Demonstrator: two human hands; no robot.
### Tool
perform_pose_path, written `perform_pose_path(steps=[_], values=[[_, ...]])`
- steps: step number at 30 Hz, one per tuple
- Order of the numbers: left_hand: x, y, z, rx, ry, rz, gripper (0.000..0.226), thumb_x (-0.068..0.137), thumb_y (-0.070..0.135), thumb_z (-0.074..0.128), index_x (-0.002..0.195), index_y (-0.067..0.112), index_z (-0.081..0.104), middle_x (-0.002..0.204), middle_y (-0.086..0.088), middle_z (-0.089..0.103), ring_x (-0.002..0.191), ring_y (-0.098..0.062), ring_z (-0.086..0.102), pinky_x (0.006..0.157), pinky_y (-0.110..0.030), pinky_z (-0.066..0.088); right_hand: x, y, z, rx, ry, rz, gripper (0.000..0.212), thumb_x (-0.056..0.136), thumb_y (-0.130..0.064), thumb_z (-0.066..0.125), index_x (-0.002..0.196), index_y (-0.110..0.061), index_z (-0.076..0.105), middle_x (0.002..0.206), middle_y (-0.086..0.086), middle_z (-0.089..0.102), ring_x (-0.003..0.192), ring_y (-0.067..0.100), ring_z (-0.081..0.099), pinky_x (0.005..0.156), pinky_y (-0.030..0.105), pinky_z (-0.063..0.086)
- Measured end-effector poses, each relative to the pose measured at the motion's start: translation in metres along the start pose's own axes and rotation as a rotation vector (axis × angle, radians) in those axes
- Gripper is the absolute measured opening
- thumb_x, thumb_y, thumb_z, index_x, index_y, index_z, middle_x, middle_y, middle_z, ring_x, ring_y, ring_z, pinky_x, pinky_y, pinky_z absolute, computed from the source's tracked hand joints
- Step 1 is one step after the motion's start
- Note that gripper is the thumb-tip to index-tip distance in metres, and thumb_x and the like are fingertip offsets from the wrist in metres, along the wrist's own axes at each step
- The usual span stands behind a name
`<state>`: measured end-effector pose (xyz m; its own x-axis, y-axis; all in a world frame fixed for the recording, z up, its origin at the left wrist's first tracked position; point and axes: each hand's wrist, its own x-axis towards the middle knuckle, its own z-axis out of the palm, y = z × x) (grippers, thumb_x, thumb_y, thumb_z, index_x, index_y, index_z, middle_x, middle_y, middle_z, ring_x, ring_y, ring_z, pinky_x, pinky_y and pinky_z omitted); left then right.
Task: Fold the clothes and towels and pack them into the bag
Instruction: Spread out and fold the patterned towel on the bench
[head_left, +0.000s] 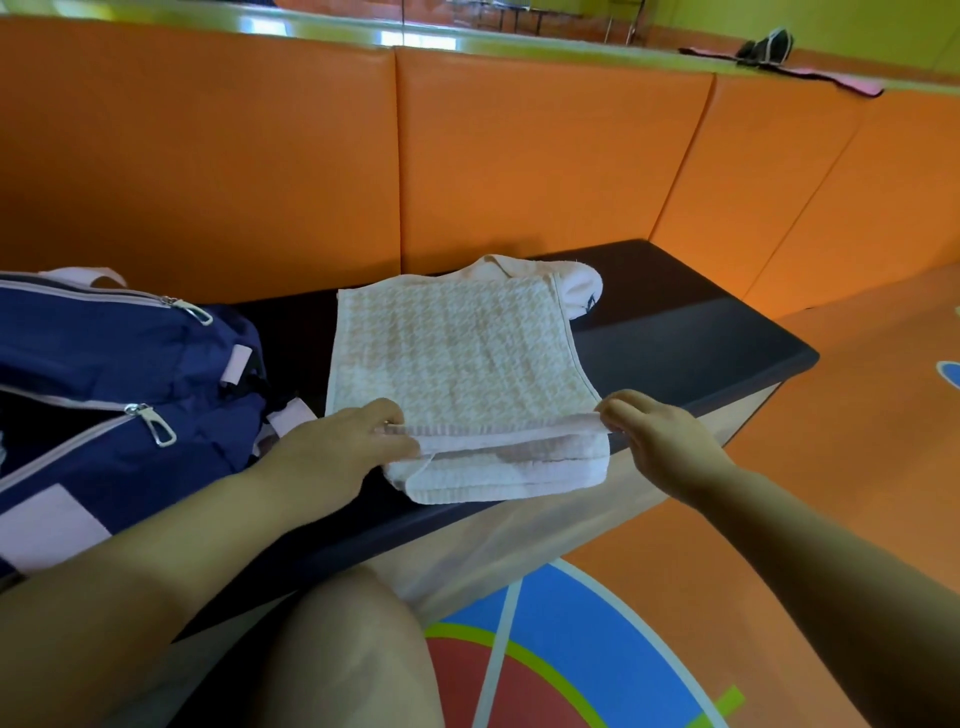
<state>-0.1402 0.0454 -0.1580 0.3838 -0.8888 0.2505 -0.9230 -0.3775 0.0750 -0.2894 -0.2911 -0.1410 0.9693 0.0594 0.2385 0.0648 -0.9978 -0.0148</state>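
Folding step: both hands pinch the near hem of a pink-and-white houndstooth towel (457, 358) that lies flat on the dark desk (691, 332).
Left hand (343, 441): closed on the hem's left corner, thumb and fingers nipping the pink trim.
Right hand (660, 436): closed on the hem's right corner, fingertips curled over the edge.
Towel position: stretched between the two hands and running away from them; a thicker folded layer sits just under the hem, overhanging the desk's near edge slightly.
Pale pink garment (571, 280): beyond the towel's far end, partly tucked beneath it; its type cannot be told.
Bag (119, 374): a navy bag with pink trim, just left of the left hand, resting on the desk; its zips look at least partly undone, though the opening is hard to judge.
Progress, as a judgement: the towel seems partly folded, and nothing can be seen packed in the bag.
Risk, uneven fold: if one hand lifts faster than the other, the hem skews and the corners miss.
Risk, drag: lifting the towel may pull the garment beneath it out of shape.
Risk, slip: the overhanging folded layer could slide off the desk's edge to the floor (857, 395) if the grip loosens.
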Motion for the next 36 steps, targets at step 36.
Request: perform_pose_path(steps=[36], values=[[0.005, 0.004, -0.025, 0.462, -0.028, 0.032, 0.029, 0.054, 0.011, 0.086, 0.072, 0.012, 0.064, 0.08, -0.006, 0.029, 0.049, -0.024, 0.045, 0.042, -0.027, 0.02, -0.017, -0.042, 0.065, -0.268, 0.151, -0.001, 0.031, 0.065, -0.013, 0.076, 0.096, -0.017, 0.07, 0.093, 0.005, 0.068, 0.067, 0.027, 0.064, 0.06, 0.037, 0.049]])
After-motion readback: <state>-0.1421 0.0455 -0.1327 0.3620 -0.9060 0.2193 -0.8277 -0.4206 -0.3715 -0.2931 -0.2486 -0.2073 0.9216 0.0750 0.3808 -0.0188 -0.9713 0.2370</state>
